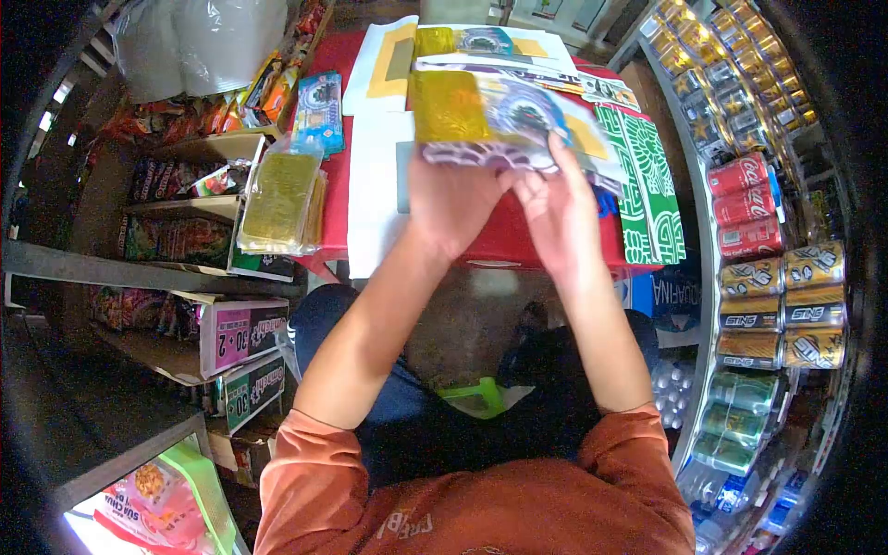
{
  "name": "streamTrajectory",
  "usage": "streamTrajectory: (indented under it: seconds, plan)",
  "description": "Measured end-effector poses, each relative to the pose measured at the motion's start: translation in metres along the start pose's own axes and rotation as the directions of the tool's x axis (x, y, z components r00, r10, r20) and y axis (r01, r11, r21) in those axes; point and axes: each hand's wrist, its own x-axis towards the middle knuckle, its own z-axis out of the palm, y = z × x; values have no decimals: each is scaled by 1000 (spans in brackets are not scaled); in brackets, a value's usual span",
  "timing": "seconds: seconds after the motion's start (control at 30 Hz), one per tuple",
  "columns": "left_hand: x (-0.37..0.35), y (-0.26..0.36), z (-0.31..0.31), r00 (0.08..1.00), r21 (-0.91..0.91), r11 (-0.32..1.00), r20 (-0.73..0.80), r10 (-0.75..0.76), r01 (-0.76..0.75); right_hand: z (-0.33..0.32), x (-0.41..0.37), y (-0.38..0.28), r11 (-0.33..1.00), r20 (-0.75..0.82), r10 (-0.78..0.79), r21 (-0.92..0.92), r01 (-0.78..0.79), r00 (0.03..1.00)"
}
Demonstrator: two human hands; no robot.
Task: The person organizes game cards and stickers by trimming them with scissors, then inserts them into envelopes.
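Both my hands hold up a stack of printed paper sheets [518,116] over the red table [490,242]. The stack has a yellow-gold panel at its left and a blue round print in the middle. My left hand [453,203] grips its lower edge from beneath, fingers partly hidden. My right hand [560,194] pinches the lower right part, thumb on top. Beyond it lies a similar sheet pile [490,42]. White sheets [375,185] lie to the left, and a green-and-white patterned sheet [652,185] to the right.
Yellow packets in plastic [280,199] sit at the table's left edge, near a blue packet bundle [319,106]. Snack boxes [245,335] stand at left. Shelved drink cans [745,199] line the right side.
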Motion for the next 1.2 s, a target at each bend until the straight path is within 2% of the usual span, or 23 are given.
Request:
streamTrajectory:
  seconds: [0.03, 0.1, 0.13, 0.23, 0.33, 0.5, 0.57, 0.77, 1.0, 1.1, 1.2]
  plan:
    - [1, 1, 5, 998, 49, 999, -55, 7, -4, -4, 5, -7, 1000, -41, -28, 8, 28, 999]
    - [2, 3, 10, 986, 146, 989, -166, 26, -1, -23, 13, -24, 999, -29, -1, 35, 2, 1000]
    - [4, 5, 7, 996, 191, 982, -84, 30, -14, -27, 16, -32, 1000, -44, -16, 24, 17, 999]
    - [6, 7, 7, 966, 163, 987, -253, 59, -18, -29, 32, -46, 996, -81, -91, 2, 92, 993]
    - [13, 3, -1, 952, 183, 982, -293, 90, -37, -36, 69, -50, 993, -65, -113, -43, 110, 991]
    - [16, 0, -7, 958, 243, 969, -262, 120, -54, -19, 156, -33, 989, -66, -147, -35, 145, 987]
    - [16, 1, -6, 955, 261, 964, -266, 129, -57, -11, 188, -22, 989, -136, -138, -65, 130, 981]
    - [20, 3, -8, 954, 229, 973, -280, 104, -39, 4, 261, -4, 988, -186, -120, -115, 100, 975]
    - [21, 4, -4, 953, 223, 974, -289, 94, -28, 25, 261, 0, 991, -78, -36, -133, 25, 996]
    - [21, 3, -5, 951, 220, 975, -295, 92, -26, 29, 255, 0, 985, -190, -94, -157, 64, 977]
    - [20, 2, -2, 948, 237, 971, -306, 91, -17, 13, 263, 2, 936, -119, -198, -319, 151, 973]
